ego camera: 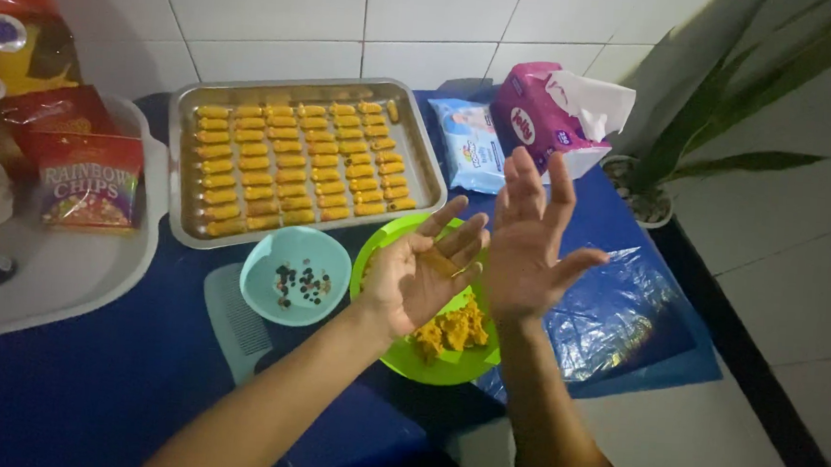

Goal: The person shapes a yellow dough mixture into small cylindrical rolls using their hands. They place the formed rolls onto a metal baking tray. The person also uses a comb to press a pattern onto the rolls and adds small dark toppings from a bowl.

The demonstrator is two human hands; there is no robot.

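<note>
Dough piece resting on open left hand, right hand released beside; rolling stage, pressing palms together likely needed, above green plate.

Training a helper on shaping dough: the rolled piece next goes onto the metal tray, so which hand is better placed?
Probably the left hand: its open palm carries the dough piece and it lies nearer the tray. The right hand is raised, open, farther away.

The left hand lies palm-up, fingers spread; the right hand stands upright beside it, fingers open, perhaps touching.
</note>
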